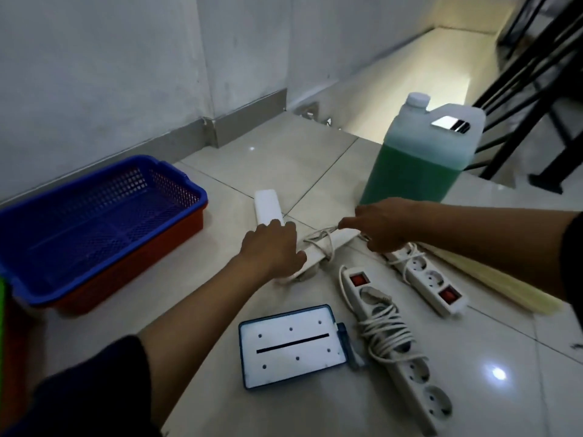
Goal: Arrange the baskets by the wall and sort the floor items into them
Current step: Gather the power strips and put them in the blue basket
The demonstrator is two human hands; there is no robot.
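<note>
In the head view both hands work on a white strip (318, 247) lying on the floor (284, 165) just right of the blue basket (94, 222), which sits nested in a red basket (132, 275) close to the wall (94, 74). The left hand (273, 250) lies over the strip's near end, fingers bent down around it, holding it in place; the right hand (383, 223) pinches the thin cord (318, 238) looped round the strip's middle. The step looks like gathering this strip and its cord into one bundle for the basket. To do it well, I would keep the left hand firm on the body while the right draws the slack snug, so no loop trails when it is lifted. Two more strips, one wound with cord (388, 339) and one with a red switch (432, 279), lie farther right of the basket, near a flat blue-edged case (290, 348); lift clear of them to avoid snagging. A green jug (419, 156) stands beyond, well right of the basket. The blue basket looks empty, so sorting seems barely begun.
</note>
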